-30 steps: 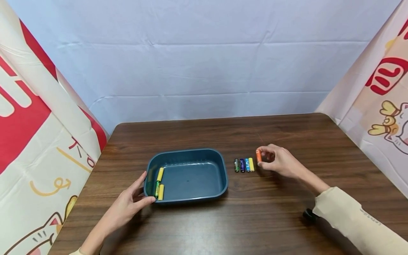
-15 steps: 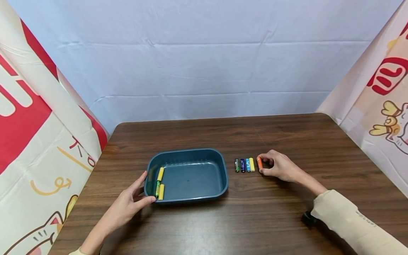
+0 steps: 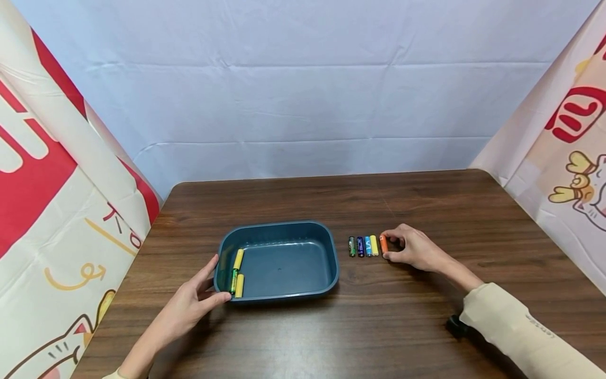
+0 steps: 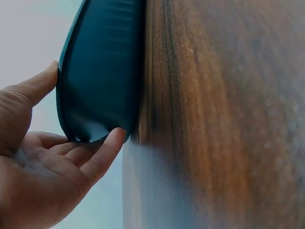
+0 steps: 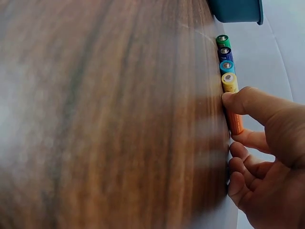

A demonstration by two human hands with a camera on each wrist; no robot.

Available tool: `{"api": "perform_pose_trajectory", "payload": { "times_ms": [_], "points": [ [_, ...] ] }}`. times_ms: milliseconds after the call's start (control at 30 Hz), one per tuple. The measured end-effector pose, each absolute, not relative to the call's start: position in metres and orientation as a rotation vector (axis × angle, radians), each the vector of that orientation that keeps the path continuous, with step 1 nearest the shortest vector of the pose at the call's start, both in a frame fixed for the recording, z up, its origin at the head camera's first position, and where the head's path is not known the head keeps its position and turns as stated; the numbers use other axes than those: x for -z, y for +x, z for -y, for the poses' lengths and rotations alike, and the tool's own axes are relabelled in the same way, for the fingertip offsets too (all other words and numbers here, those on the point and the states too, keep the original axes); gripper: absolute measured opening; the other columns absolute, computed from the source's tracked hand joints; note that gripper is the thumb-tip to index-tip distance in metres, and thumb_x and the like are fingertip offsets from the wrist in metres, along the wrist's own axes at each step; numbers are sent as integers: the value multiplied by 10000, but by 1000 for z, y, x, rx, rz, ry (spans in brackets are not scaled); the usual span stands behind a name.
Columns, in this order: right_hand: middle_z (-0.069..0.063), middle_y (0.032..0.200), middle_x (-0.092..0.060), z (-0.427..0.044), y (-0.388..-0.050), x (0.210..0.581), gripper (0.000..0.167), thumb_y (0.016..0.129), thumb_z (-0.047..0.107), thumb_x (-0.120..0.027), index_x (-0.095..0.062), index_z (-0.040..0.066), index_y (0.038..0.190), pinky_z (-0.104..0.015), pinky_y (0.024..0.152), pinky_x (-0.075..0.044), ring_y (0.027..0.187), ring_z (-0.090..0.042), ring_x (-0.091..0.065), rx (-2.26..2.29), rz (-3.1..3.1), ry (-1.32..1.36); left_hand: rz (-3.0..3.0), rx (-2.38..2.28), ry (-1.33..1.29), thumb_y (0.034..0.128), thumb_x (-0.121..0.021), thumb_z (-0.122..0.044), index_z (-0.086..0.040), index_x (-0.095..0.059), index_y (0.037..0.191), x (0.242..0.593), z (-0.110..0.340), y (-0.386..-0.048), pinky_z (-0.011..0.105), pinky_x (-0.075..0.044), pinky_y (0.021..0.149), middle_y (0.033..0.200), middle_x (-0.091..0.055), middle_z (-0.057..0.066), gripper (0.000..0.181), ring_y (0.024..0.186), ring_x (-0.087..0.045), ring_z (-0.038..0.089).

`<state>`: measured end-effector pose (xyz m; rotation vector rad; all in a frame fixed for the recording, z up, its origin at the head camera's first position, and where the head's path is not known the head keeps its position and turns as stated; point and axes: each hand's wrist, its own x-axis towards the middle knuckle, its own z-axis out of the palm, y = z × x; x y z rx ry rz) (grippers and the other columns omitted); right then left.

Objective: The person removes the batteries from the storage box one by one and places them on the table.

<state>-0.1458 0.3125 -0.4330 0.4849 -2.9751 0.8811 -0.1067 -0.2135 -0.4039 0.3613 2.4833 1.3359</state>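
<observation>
Gripping the dark blue tray (image 3: 289, 271) at its near left corner, the left hand (image 3: 187, 303) hides part of that rim. Farther off, right of the tray, the right hand (image 3: 416, 250) pinches an orange battery (image 3: 384, 246) just beside a yellow battery (image 3: 374, 245); its smooth casing bears a small white mark, too fine to read, and fingertips (image 5: 229, 98) partly cover its ends.
</observation>
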Motion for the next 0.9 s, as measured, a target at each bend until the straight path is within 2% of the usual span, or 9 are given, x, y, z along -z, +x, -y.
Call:
{"api": "perform_pose_trajectory", "payload": {
  "times_ms": [400, 900],
  "points": [
    [-57, 1007, -593, -312, -145, 433, 457, 886, 169, -825, -680, -12, 1280, -331, 696, -438, 825, -171, -481, -870, 2993, 479, -2476, -1347, 354, 980, -733, -235, -58, -190, 1651, 404, 213, -106, 438, -529, 1004, 1554, -419, 297, 881, 1350, -520, 451],
    [-69, 1026, -594, -312, -145, 435, 558, 860, 184, -851, -641, -29, 1331, -312, 677, -423, 815, -170, -480, -886, 2993, 438, -2467, -1353, 362, 982, -731, -236, -68, -182, 1655, 406, 215, -107, 435, -531, 1003, 1560, -411, 297, 885, 1352, -519, 449]
  ]
}}
